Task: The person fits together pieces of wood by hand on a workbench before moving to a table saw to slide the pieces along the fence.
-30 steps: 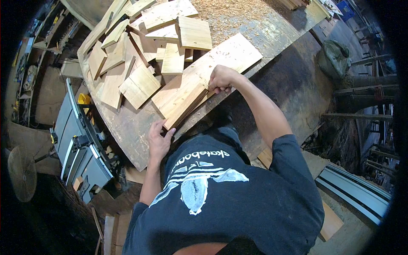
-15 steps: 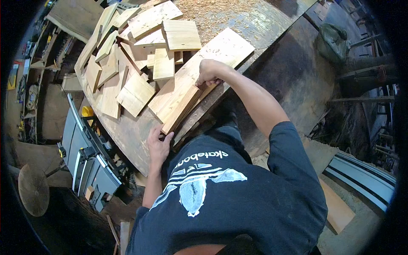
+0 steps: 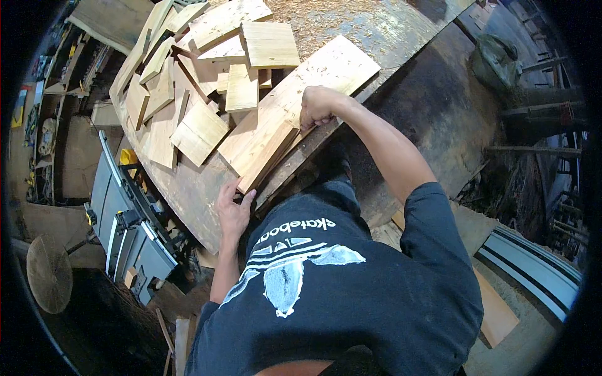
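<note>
Right hand [image 3: 318, 108] curled, fingers tucked under, I have it against the upper end of a narrow board [image 3: 269, 153] near the centre of the frame; whether those fingers are clamped on the wood, I cannot tell. At the lower end my left hand [image 3: 233, 210] has thumb and fingers apart, the tips at the corner. The narrow board lies along the near edge of a wide board [image 3: 332, 66], both slanting from centre left up to the upper right. I'd judge the step as lining up or steadying the piece by its two ends; the next move seems to call for even pressure — neither end allowed to swing off the edge. The narrow board is thick, straight and square-edged, its near side in dark shadow; the wide one is pale, flat and long-grained, flecked with chips. Shorter boards [image 3: 199, 136] heap at the upper left, rough-faced and blocky, and curled shavings [image 3: 357, 25] litter the scuffed desk [image 3: 197, 197] at the top.
</note>
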The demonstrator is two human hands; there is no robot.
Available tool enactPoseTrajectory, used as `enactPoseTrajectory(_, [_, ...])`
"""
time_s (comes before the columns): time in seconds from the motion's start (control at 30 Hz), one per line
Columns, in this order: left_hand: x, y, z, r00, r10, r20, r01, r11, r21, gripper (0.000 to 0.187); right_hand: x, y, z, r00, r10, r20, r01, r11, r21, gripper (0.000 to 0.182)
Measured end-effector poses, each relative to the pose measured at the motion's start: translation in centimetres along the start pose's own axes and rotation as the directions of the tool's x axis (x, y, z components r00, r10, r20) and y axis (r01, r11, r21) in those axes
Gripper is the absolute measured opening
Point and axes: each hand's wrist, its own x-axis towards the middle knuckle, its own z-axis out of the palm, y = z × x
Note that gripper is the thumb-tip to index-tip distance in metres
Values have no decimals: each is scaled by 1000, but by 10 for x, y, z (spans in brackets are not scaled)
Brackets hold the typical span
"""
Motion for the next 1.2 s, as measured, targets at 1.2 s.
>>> enactPoseTrajectory(1.2, [-44,-117,-21,876,-57,-479,263,889,375,50,1,165,-48,33,762,-647,239,623,745,72])
